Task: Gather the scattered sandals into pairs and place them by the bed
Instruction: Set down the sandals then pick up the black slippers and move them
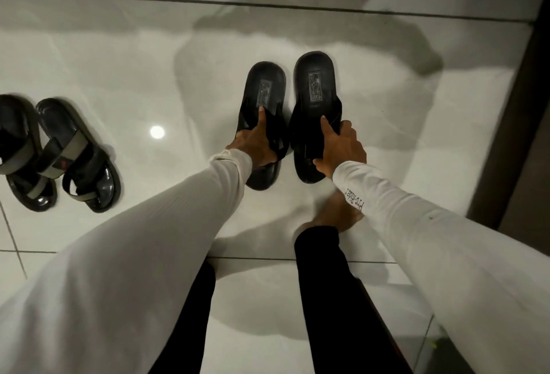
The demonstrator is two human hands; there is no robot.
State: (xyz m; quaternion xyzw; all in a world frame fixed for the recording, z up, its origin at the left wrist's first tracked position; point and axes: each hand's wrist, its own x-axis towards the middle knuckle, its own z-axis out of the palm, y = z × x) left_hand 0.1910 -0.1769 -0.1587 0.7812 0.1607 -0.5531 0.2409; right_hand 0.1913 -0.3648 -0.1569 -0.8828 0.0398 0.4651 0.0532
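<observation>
Two black slide sandals lie side by side over the white tiled floor, heels pointing away from me. My left hand (258, 143) grips the strap of the left black sandal (265, 90), index finger stretched along the footbed. My right hand (339, 147) grips the strap of the right black sandal (316, 84), which looks slightly raised at its near end. At the left stands a pair of black and grey strapped sandals (80, 159), side by side, the left one (20, 147) partly cut off by the frame edge.
Glossy white floor tiles (119, 70) reflect a ceiling light. A dark vertical edge of furniture (518, 123) runs down the right side. My bare foot (336, 215) and black trouser legs stand just below the hands.
</observation>
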